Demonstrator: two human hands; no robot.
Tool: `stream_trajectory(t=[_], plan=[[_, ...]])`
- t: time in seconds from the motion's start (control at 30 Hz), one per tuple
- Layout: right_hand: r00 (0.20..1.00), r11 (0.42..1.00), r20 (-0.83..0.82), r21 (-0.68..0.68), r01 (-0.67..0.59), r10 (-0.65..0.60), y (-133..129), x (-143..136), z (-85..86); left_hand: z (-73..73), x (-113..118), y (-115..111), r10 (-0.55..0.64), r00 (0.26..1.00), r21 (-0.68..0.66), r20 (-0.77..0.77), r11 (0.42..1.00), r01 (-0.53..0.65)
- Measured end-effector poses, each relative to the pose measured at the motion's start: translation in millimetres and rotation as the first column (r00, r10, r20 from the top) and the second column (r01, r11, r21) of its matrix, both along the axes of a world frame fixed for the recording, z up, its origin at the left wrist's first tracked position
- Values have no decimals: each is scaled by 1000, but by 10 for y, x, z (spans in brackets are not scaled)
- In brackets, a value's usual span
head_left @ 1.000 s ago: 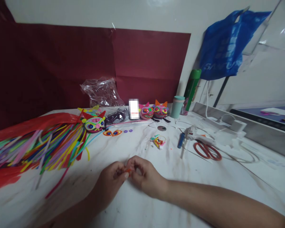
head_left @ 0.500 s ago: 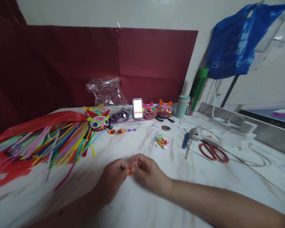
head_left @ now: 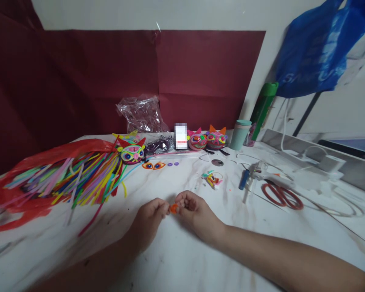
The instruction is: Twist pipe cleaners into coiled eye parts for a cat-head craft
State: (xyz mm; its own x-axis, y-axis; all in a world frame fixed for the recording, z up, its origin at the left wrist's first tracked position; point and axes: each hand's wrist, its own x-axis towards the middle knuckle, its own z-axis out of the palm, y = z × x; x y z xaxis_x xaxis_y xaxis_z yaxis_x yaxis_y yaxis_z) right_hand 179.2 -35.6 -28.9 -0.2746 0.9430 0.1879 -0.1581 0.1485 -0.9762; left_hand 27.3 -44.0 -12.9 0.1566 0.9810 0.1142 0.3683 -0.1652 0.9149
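Note:
Just above the table, a small bright orange piece (head_left: pixel 173 209), perhaps a curled bit of pipe cleaner, sits between my two hands. My right hand (head_left: pixel 197 213) pinches it from the right with thumb and fingers. From the other side my left hand (head_left: pixel 152 219) is closed in a pinch at its left end. Beyond the hands lie a pair of orange eye shapes (head_left: pixel 153 166) and two small purple discs (head_left: pixel 173 164). A bundle of coloured pipe cleaners (head_left: pixel 88 178) spreads over a red plastic bag (head_left: pixel 63 148) on the left.
Several fuzzy animal heads (head_left: pixel 216 137) stand along the back. Right of centre are a colourful charm (head_left: pixel 213 180), a glue gun (head_left: pixel 258 172), red-handled scissors (head_left: pixel 281 196) and a power strip with cables. A green cup (head_left: pixel 241 134) stands near the wall.
Both hands still hold the orange piece at the centre. More of it shows now, with the fingertips slightly further apart. The view has shifted a little left.

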Motion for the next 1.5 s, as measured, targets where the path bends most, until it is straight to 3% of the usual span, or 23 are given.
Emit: stream_trajectory(t=[0.1,0.2,0.3,0.37,0.47,0.5,0.57,0.73,0.93,1.03,1.17,1.3,1.5], plan=[[1000,1000,22,5,8,-8,14,7,7,4,-7,15,3,1000,26,-3,1000,-3],[995,995,96,101,-1,-9,1,9,-3,-8,5,8,-21,998,47,-57,999,23],[980,975,181,219,44,-85,-17,26,-13,-26,-20,-7,35,985,253,-167,967,9],[960,943,224,321,88,-166,-35,48,-3,-33,-66,-14,43,965,501,-257,860,95],[931,851,267,518,79,-250,-88,80,45,-35,-139,-26,16,928,734,-372,618,283],[925,817,276,573,60,-261,-112,87,65,-35,-153,-31,18,917,756,-398,573,316],[920,771,292,637,15,-260,-159,96,105,-35,-163,-41,39,906,772,-421,540,335],[921,759,321,649,-46,-219,-209,107,141,-54,-122,-61,32,900,744,-435,577,339],[946,860,255,508,44,-199,-160,92,59,-41,-84,-68,60,947,604,-316,782,152],[952,893,239,445,68,-191,-137,73,47,4,-69,-59,-18,958,471,-287,868,157],[968,931,206,360,64,-146,-113,50,56,66,-39,-52,-13,984,246,-180,968,58],[970,953,209,299,54,-121,-84,28,33,93,-13,-51,-2,996,104,-95,994,12],[950,953,307,301,-40,-57,-155,34,21,37,8,-94,-56,985,149,-161,986,80]])
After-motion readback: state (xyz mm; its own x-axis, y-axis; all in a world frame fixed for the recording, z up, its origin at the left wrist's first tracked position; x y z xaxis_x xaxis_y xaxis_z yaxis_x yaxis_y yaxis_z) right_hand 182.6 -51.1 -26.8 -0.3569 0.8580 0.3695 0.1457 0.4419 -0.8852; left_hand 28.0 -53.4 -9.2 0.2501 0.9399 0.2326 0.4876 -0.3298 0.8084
